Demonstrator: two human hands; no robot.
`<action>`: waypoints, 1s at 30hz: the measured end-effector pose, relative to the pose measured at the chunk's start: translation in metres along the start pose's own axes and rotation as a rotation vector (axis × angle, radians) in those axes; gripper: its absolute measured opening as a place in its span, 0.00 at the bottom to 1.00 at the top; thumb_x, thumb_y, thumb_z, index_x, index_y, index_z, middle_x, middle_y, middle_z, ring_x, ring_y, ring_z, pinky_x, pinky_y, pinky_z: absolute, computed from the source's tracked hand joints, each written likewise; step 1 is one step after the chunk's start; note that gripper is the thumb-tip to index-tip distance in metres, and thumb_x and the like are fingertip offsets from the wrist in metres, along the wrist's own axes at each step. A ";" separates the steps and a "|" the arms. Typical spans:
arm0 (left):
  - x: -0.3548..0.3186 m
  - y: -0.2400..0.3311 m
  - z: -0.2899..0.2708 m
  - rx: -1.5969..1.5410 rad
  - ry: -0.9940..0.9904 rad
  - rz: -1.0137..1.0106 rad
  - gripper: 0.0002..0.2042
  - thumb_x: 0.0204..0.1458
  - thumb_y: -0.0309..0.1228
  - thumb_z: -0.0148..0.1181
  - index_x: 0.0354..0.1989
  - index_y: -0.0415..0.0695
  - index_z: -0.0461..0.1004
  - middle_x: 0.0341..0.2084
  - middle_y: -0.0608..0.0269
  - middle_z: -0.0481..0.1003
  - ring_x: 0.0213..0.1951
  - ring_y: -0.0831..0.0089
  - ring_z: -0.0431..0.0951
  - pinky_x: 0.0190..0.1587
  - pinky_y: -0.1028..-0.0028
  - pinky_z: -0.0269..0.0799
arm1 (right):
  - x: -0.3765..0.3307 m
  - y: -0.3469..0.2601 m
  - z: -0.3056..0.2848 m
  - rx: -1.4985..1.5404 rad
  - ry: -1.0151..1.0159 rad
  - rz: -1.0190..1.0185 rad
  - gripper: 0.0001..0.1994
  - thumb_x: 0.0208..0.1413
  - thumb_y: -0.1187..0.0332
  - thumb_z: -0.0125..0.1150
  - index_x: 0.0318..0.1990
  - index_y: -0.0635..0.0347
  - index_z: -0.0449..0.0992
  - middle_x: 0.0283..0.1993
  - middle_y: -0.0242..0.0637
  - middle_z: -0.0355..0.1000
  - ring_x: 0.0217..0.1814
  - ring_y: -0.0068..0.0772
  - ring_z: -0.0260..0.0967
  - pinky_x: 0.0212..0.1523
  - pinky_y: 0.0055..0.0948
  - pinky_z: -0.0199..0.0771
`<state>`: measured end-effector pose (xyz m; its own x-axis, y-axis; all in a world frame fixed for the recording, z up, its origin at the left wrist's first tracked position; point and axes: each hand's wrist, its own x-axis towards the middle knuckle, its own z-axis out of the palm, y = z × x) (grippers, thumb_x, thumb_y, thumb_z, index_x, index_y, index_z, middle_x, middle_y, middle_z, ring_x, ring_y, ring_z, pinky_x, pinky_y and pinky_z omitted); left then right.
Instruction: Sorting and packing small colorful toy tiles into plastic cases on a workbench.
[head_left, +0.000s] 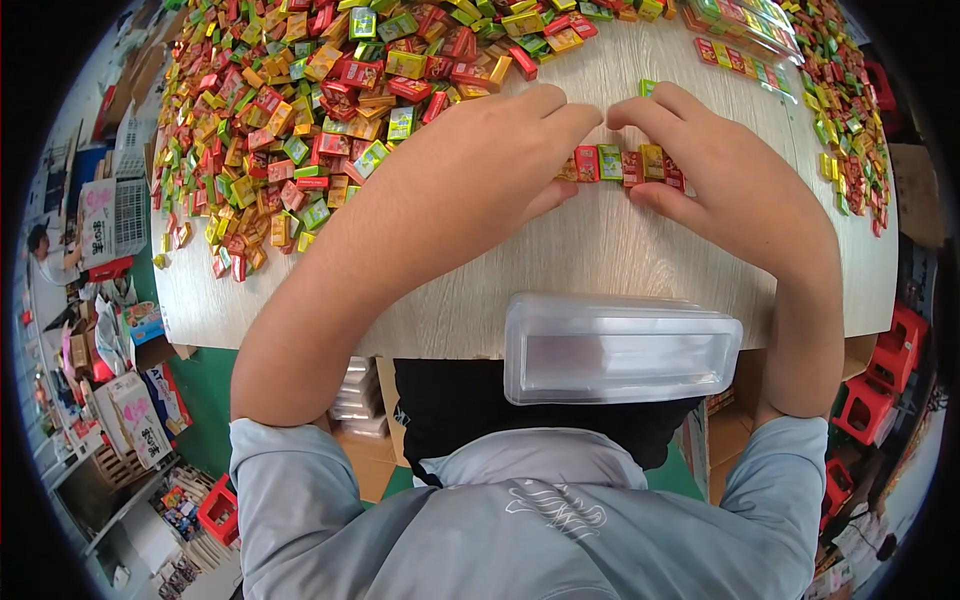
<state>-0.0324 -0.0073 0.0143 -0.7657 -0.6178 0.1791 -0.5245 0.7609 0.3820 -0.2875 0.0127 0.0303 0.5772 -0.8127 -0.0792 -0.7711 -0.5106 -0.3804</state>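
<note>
Between my two hands, a short row of small red, green and yellow boxes (609,162) lies on the table. My left hand (530,150) curves around the left end of this row, thumb on the near side and fingers on the far side. Around the right end, my right hand (685,155) bends the same way, its thumb near a red box. Parts of the end boxes are hidden behind the fingers. Closer to my body, a clear plastic container (620,350) rests at the table's front edge, partly overhanging it.
A large heap of small colourful boxes (290,130) covers the left and far side of the wooden table (440,320). At the far right stand clear containers (745,30) with box rows, beside another heap (835,120). Red stools (870,405) are on the floor to the right.
</note>
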 end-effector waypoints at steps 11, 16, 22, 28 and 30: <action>0.001 0.000 0.001 -0.028 0.006 -0.027 0.21 0.56 0.31 0.71 0.57 0.44 0.76 0.43 0.51 0.77 0.43 0.49 0.81 0.46 0.57 0.77 | 0.003 0.003 0.003 -0.034 0.026 -0.041 0.17 0.60 0.69 0.69 0.55 0.56 0.75 0.49 0.42 0.71 0.44 0.51 0.76 0.44 0.44 0.76; -0.001 0.000 0.006 -0.063 0.070 -0.046 0.19 0.56 0.31 0.71 0.55 0.41 0.76 0.44 0.50 0.76 0.44 0.48 0.81 0.46 0.56 0.77 | 0.003 0.002 -0.002 0.015 -0.018 0.001 0.18 0.59 0.70 0.69 0.56 0.56 0.74 0.50 0.42 0.71 0.46 0.51 0.76 0.46 0.42 0.76; -0.003 0.002 0.005 -0.047 0.021 -0.090 0.18 0.56 0.31 0.70 0.53 0.39 0.77 0.43 0.51 0.75 0.44 0.48 0.80 0.47 0.56 0.77 | -0.005 0.013 -0.009 0.161 -0.115 -0.026 0.27 0.53 0.81 0.69 0.62 0.58 0.71 0.55 0.41 0.68 0.56 0.45 0.75 0.52 0.38 0.78; -0.003 0.001 0.007 -0.029 0.026 -0.068 0.16 0.57 0.32 0.70 0.52 0.40 0.78 0.41 0.52 0.74 0.42 0.50 0.81 0.45 0.56 0.77 | 0.000 0.021 -0.012 0.187 -0.143 -0.076 0.29 0.52 0.85 0.66 0.62 0.58 0.72 0.56 0.40 0.68 0.56 0.42 0.75 0.53 0.35 0.79; -0.001 0.001 0.008 -0.032 0.032 -0.059 0.16 0.57 0.33 0.70 0.51 0.40 0.79 0.41 0.52 0.74 0.41 0.50 0.81 0.44 0.57 0.77 | 0.000 0.022 -0.013 0.200 -0.151 -0.073 0.29 0.51 0.86 0.66 0.62 0.59 0.72 0.55 0.40 0.68 0.55 0.42 0.75 0.53 0.35 0.78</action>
<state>-0.0346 -0.0043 0.0071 -0.7215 -0.6675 0.1841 -0.5557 0.7169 0.4210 -0.3075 -0.0018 0.0339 0.6742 -0.7173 -0.1759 -0.6664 -0.4882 -0.5635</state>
